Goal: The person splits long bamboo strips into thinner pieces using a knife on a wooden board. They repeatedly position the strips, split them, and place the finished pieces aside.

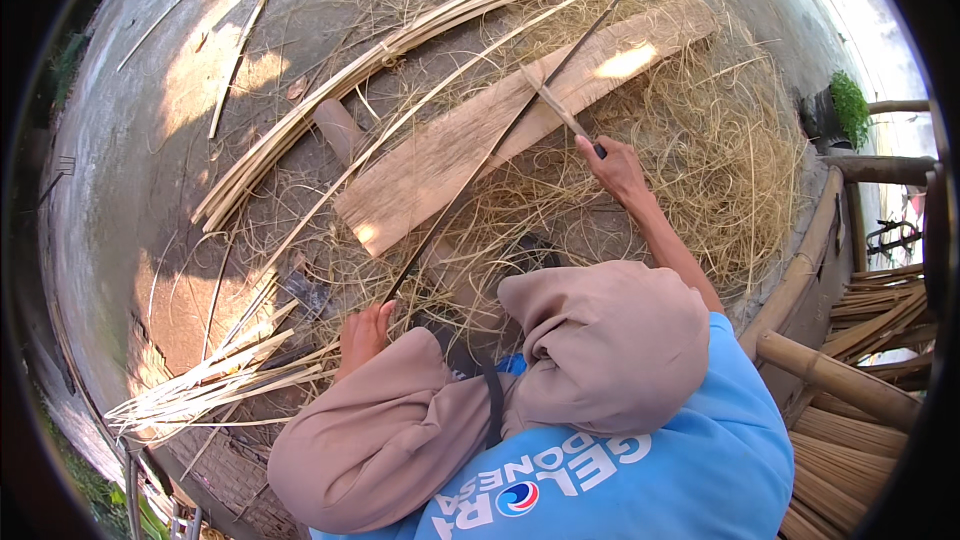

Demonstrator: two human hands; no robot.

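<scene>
Beneath you spreads a grey concrete floor (150, 170), lit in patches by the sun, and most of its middle is buried under a loose tangle of pale shavings (720, 170) that lies thickest on your right. Across the top of the view a long bundle of bamboo strips (400, 40) curves from the lower left up to the upper right. Nearer you, a flat wooden plank (450, 155) lies slantwise on the shavings, one end near the middle of the floor and the other toward the upper right. A long, thin dark bamboo strip (500, 140) runs diagonally over that plank, from your left hand up past the bundle. At your lower left a fan of short pale splints (200, 390) lies on the floor, touching nothing you hold. On the far right stands bamboo furniture (830, 370), well apart from the work.

Your left hand (362, 335) is closed around the near end of the dark strip, fingers curled over it. Your right hand (618, 168) is stretched out over the plank and gripped shut on the dark handle of a knife (560, 112), whose blade lies against the strip where it crosses the plank.
</scene>
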